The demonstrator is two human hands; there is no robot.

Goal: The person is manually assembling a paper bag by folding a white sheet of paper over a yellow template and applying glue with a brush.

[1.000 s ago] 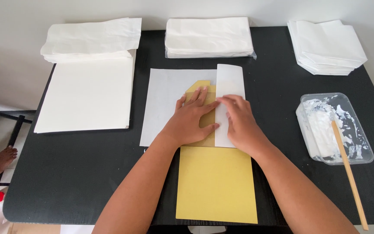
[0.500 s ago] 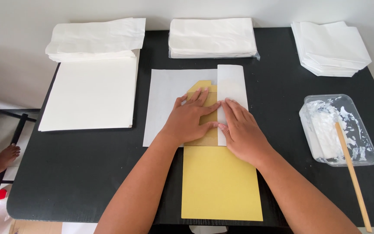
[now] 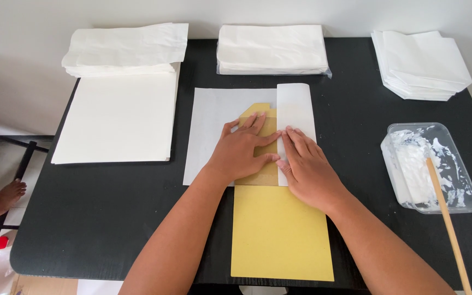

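A white paper sheet (image 3: 211, 123) lies on the black table (image 3: 110, 218) with a yellow card template (image 3: 279, 235) on top of it, reaching toward me. The sheet's right side is folded over the card as a white flap (image 3: 295, 106). My left hand (image 3: 244, 150) lies flat on the card and the sheet, fingers spread. Pressing on the flap's lower edge beside it is my right hand (image 3: 304, 166), fingers flat. Neither hand grips anything.
A large stack of white sheets (image 3: 118, 114) lies at the left, with folded white bags (image 3: 127, 46) behind it. More white stacks sit at the back centre (image 3: 271, 49) and back right (image 3: 422, 63). A clear tray of white paste (image 3: 430, 166) holds a wooden stick (image 3: 446, 224).
Both hands stay pressed on the folded paper. The right hand has slid slightly along the flap; the view has shifted a little.
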